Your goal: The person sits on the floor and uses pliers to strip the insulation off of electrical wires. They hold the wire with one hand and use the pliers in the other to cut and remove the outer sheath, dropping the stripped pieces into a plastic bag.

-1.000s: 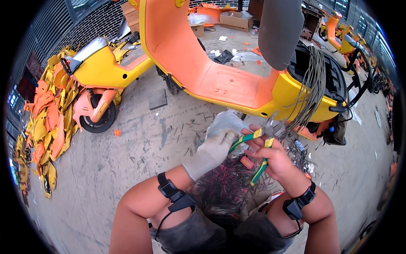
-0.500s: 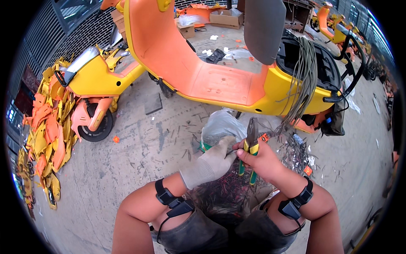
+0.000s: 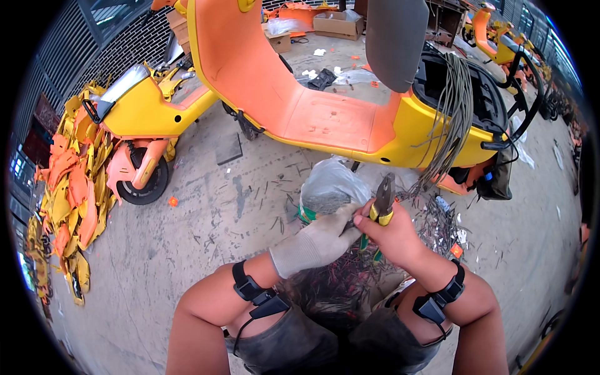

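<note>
Left: yellow and orange panels form a pile beside a yellow-bodied scooter. Left of centre: a dark flat plate lies on the floor. Far: an open cardboard box.

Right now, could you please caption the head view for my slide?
Bare right hand gripping pliers beside gloved left hand, near an orange-yellow scooter.

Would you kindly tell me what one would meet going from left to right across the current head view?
Heap of yellow and orange panels → black scooter wheel → dark flat square on the floor → gloved left hand → bare right hand → grey wire bundle.
</note>
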A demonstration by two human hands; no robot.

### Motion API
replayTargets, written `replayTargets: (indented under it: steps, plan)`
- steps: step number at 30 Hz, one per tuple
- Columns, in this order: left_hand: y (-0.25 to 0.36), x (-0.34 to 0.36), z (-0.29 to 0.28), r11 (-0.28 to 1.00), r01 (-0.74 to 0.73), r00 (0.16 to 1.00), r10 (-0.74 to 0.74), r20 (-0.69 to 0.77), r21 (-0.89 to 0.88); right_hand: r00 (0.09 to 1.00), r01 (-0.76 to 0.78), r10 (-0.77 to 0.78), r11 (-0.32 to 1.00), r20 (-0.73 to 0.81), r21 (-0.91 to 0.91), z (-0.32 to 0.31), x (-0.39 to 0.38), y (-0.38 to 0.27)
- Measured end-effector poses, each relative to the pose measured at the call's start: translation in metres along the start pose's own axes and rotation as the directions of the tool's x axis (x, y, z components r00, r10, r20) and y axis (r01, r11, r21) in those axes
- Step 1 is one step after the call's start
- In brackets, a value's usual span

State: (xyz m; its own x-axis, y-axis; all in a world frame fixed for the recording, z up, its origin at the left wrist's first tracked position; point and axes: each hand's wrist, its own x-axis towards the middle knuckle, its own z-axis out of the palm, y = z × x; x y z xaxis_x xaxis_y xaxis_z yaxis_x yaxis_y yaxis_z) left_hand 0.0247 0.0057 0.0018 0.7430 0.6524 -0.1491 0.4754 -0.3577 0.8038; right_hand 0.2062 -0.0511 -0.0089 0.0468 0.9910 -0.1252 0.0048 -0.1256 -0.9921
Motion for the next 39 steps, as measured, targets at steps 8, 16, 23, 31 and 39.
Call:
replayTargets:
  steps: [8,16,23,31,39]
  plan:
    - [-0.020,-0.005,-0.014,0.995,0.056,0.978,-0.037,-0.204,0.086,0.979,-0.056,0.104,0.964,-0.173,0.261,-0.025,0.017,-0.011]
    - [-0.022,-0.010,-0.022,0.984,-0.061,0.918,0.122,-0.376,0.170,0.935,-0.339,0.331,0.940,0.125,0.048,-0.021,0.007,0.010]
    - [-0.016,-0.006,-0.017,0.998,-0.025,0.928,0.045,-0.369,0.059,0.875,-0.438,0.413,0.898,0.252,0.049,-0.005,-0.004,0.014]
    - [-0.007,-0.009,-0.014,0.997,-0.059,0.948,0.070,-0.312,0.045,0.878,-0.401,0.402,0.914,0.261,-0.060,-0.006,-0.003,0.013]
    - [-0.001,-0.010,-0.014,0.996,0.004,0.989,0.010,-0.150,0.090,0.935,-0.202,0.273,0.935,0.227,-0.293,-0.009,-0.003,0.026]
